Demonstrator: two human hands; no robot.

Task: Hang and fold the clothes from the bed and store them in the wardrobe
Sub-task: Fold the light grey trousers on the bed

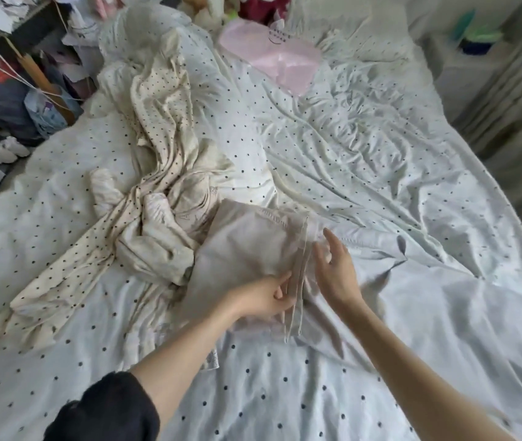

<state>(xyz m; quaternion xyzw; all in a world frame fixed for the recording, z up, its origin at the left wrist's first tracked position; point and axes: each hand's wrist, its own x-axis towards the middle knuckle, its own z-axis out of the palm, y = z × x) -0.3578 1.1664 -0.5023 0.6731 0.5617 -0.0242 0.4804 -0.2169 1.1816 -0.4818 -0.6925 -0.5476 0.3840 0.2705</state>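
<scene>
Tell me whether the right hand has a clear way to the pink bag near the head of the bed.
Probably not from here. The right hand hovers open beside the beige garment, and the pink bag lies far up the bed. Nothing blocks the way; the distance looks too long without leaning in.

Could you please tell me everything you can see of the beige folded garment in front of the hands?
The beige folded garment is plain, matte woven-looking cloth, lying flat on the polka-dot bed sheet. A stitched hem runs along its far edge, and stacked layers show at its right edge. The left hand pinches those layers near the close corner; the right hand hovers open beside them. Its left side touches the crumpled cream clothes pile.
</scene>
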